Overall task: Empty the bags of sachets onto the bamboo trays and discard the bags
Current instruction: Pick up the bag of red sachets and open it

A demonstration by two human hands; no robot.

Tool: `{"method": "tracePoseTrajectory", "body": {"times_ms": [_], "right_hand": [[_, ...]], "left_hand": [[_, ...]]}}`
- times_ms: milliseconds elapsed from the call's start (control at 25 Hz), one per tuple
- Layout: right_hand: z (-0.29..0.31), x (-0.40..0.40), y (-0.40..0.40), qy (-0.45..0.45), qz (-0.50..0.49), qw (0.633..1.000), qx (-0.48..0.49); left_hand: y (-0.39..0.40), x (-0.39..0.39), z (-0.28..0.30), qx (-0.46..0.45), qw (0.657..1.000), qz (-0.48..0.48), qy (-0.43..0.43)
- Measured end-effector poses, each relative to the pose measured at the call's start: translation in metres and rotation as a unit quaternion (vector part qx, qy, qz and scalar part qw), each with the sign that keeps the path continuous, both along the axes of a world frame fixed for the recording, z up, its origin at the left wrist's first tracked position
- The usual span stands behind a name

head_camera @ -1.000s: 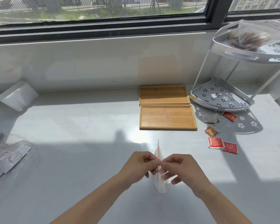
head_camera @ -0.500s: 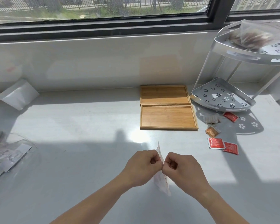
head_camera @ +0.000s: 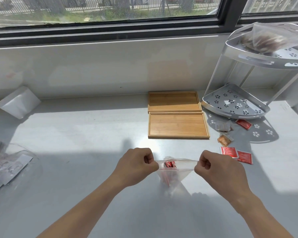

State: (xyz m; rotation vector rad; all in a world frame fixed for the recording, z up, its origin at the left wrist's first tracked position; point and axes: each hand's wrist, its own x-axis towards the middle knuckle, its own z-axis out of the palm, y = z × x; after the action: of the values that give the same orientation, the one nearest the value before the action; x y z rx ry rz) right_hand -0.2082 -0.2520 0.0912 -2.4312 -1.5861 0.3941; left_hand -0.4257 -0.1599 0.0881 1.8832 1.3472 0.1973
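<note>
I hold a small clear zip bag (head_camera: 175, 176) with a red seal strip between both hands, above the grey counter. My left hand (head_camera: 136, 166) pinches one lip of its mouth and my right hand (head_camera: 217, 166) pinches the other, and the mouth is pulled wide. Red sachets (head_camera: 169, 164) show inside. Two bamboo trays lie bare beyond my hands, the near tray (head_camera: 178, 135) and the far tray (head_camera: 174, 109) touching along their long sides. Another clear bag of brown sachets (head_camera: 268, 40) rests on the top shelf of the rack.
A grey two-tier corner rack (head_camera: 234, 115) stands right of the trays. Loose red sachets (head_camera: 236, 154), an orange one (head_camera: 223, 140) and a pale one (head_camera: 222, 126) lie in front of it. Crumpled clear bags and silver packets (head_camera: 5, 166) sit at the left, a white box (head_camera: 17, 103) behind them.
My hands, pressed together on the bag's closed top before, have moved apart sideways. The bag's mouth has come open, and the red sachets inside now show.
</note>
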Motion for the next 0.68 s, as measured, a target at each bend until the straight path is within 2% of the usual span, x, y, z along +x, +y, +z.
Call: {"method": "tracePoseTrajectory", "body": {"times_ms": [120,200,280,320,400,480,560,680], "right_hand": [[0.002,0.002,0.006,-0.025,0.000,1.000,-0.001],[0.004,-0.005,0.010,-0.032,0.027,0.996,0.080],[0.009,-0.020,0.017,0.008,0.092,0.980,0.176],[0.012,-0.027,0.022,0.020,0.133,0.974,0.184],[0.015,-0.039,0.037,0.029,0.197,0.971,0.132],[0.013,-0.046,0.054,0.044,0.213,0.972,0.092],[0.010,-0.050,0.070,0.047,0.217,0.967,0.125],[0.010,-0.052,0.089,0.022,0.220,0.962,0.160]], "left_hand": [[0.005,0.006,0.004,-0.095,0.992,0.045,-0.068],[0.010,0.011,0.007,-0.145,0.980,0.081,-0.113],[0.016,0.016,0.011,-0.144,0.975,0.098,-0.137],[0.018,0.019,0.013,-0.139,0.974,0.105,-0.147],[0.023,0.020,0.017,-0.131,0.971,0.117,-0.164],[0.028,0.018,0.017,-0.124,0.968,0.127,-0.179],[0.035,0.013,0.013,-0.120,0.955,0.160,-0.221],[0.046,0.003,-0.011,-0.151,0.911,0.273,-0.270]]}}
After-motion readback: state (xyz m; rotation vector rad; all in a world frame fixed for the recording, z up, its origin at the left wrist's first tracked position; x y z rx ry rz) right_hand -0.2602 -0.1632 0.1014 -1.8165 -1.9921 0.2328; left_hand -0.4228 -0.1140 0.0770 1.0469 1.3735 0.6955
